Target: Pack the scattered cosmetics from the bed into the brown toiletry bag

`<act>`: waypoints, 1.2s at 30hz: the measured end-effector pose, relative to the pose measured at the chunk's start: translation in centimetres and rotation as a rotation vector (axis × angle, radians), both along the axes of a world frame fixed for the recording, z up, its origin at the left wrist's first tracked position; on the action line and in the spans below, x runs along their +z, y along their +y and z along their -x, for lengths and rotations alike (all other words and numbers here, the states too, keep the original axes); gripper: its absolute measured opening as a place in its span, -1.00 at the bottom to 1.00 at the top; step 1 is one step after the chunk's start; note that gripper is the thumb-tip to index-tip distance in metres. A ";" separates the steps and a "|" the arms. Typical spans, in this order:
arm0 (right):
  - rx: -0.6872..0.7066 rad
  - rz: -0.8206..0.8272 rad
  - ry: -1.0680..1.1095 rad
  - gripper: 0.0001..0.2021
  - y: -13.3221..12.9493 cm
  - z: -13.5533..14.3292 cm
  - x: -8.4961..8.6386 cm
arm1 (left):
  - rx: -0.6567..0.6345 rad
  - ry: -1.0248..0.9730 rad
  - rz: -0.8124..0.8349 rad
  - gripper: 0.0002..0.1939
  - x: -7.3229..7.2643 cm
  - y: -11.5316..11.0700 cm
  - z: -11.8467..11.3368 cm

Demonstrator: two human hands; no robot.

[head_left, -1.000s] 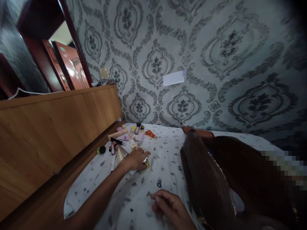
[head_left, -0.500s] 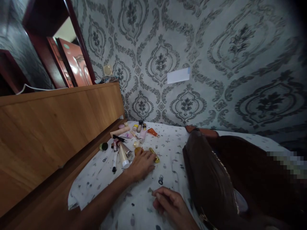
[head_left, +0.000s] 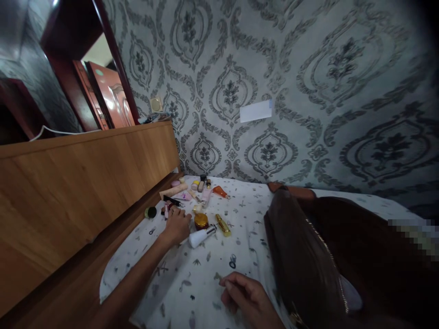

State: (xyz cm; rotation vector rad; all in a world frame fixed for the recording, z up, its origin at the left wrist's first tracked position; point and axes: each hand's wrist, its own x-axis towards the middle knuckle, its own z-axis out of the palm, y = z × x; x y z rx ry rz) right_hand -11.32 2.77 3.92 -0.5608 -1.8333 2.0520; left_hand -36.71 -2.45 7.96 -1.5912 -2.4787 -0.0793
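Observation:
My left hand [head_left: 178, 225] reaches over the left part of the patterned white sheet [head_left: 192, 278], palm down on several tubes; its fingers cover what lies beneath, so I cannot make out its grasp. Right of it are an amber jar [head_left: 201, 221], a white tube or brush with a silver end [head_left: 202, 235] and a gold bottle [head_left: 222, 225]. A green-lidded jar [head_left: 150, 212] lies left of the hand. Near the bottom, my right hand [head_left: 245, 294] rests on the sheet with curled fingers, thumb against the index finger, and nothing visible in it.
More cosmetics lie behind my left hand, among them a peach tube [head_left: 173, 190], a pink tube [head_left: 206, 196] and an orange item [head_left: 220, 191]. A large open brown bag [head_left: 295, 246] stands on the right. A wooden board [head_left: 92, 183] borders the left; a patterned wall rises behind.
My left hand has moved left, from beside the gold bottle onto the tubes. The white item with the silver end now lies in front of the amber jar. My right hand has hardly moved.

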 end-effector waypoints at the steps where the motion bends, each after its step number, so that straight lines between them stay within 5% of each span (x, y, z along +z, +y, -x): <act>1: -0.001 -0.001 -0.002 -0.31 0.0 0.1 -0.1 | 0.003 0.009 0.017 -0.73 -0.1 0.3 0.0; 13: -0.003 -0.021 -0.011 -0.29 0.0 0.0 -0.5 | -0.035 -0.040 0.068 -0.78 0.5 0.6 -0.5; 20: 0.017 -0.042 0.000 -0.34 -0.1 -0.2 -0.2 | 0.183 -0.056 -0.140 -0.65 1.0 -0.6 4.6; 25: 0.014 -0.049 -0.013 -0.33 -0.2 -0.2 0.3 | 0.249 -0.110 -0.091 -0.67 0.7 -1.8 8.3; 32: 0.019 -0.031 -0.036 -0.29 -0.3 -0.1 0.2 | 0.297 -0.119 0.022 -0.77 1.1 -5.2 9.2; 36: 0.017 -0.040 -0.022 -0.33 -0.2 0.0 -0.6 | 0.283 -0.141 0.011 -0.77 1.0 -4.8 9.5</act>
